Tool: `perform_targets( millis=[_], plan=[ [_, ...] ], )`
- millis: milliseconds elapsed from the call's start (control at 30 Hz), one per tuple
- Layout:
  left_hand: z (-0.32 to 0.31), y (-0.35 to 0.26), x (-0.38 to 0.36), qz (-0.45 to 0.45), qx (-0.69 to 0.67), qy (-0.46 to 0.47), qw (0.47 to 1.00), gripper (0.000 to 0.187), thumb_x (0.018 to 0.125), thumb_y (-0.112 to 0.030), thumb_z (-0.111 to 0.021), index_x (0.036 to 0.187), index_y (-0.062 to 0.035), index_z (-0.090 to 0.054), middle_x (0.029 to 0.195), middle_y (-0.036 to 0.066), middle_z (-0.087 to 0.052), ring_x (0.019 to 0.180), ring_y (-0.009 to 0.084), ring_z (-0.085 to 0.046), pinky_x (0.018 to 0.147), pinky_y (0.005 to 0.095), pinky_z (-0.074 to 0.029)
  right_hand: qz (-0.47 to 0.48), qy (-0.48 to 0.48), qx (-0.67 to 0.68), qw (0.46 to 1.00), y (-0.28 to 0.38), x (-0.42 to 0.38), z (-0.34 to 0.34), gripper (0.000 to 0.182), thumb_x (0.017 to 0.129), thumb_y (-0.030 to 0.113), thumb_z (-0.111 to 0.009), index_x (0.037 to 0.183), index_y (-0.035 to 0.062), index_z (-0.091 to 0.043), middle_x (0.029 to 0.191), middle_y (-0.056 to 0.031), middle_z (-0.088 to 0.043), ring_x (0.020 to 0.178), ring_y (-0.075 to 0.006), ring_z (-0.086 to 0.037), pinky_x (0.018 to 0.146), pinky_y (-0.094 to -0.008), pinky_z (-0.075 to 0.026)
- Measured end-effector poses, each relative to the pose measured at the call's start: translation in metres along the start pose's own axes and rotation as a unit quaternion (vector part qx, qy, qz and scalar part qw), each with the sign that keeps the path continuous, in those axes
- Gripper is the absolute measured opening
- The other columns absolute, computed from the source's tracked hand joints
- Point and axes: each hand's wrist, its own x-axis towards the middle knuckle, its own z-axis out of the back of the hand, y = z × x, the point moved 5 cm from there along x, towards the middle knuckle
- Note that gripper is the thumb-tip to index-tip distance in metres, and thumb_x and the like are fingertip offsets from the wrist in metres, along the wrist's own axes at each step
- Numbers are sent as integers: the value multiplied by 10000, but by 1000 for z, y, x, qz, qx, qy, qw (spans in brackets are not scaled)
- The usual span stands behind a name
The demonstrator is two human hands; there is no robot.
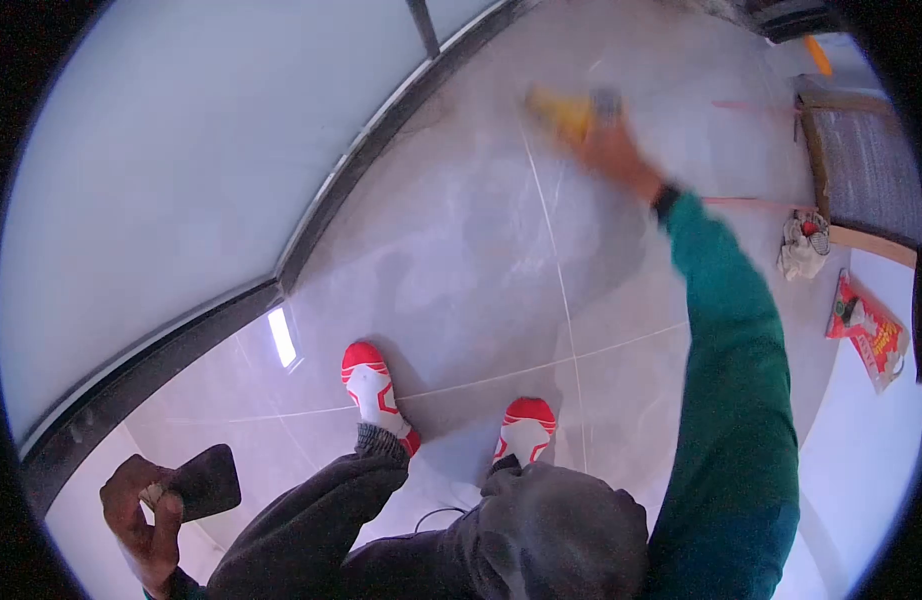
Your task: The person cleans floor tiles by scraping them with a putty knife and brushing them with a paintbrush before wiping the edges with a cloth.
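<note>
My left hand (141,515), low at the left, is closed with thumb and fingers on a dark flat piece (207,484). This piece is roughly rectangular with rounded corners; its exact kind does not show. My right arm, in a green sleeve, reaches far forward over the grey tiled floor (461,240). At its end my right hand (616,155) is wrapped round a yellow tool (563,112) with a dark grey part (606,104). Motion smears this tool, so its kind and whether it touches the floor cannot be told.
A large pale glazed panel (201,180) with a dark frame (326,205) borders the left. On the right lie a crumpled cloth (804,248) and a red packet (869,330), near a wood-edged panel (871,170). My red and white shoes (374,388) stand on the tiles.
</note>
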Motion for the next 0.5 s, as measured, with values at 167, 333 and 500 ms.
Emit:
perform_targets(
  millis=[167,333,500],
  plan=[
    [0,-18,6,-49,-31,21,998,228,761,-181,-599,894,-32,-488,853,67,-482,759,159,-452,720,293,-369,-52,-57,-230,970,-119,86,65,233,713,261,-590,798,44,-590,757,-160,-602,661,-333,-578,562,-396,-468],
    [-8,-24,15,-97,-52,-47,993,178,699,-150,-598,790,-10,-536,593,93,-510,497,170,-452,482,280,-339,-33,-37,72,996,82,-4,-20,306,751,277,-546,934,31,-528,824,-117,-595,674,-278,-579,566,-443,-445],
    [-11,-35,19,-117,-84,-67,987,193,684,-140,-605,804,-6,-538,624,90,-531,521,168,-466,503,278,-355,-32,76,495,865,260,-46,-34,221,736,194,-534,887,34,-552,831,-166,-581,770,-322,-565,699,-440,-440]
  ],
)
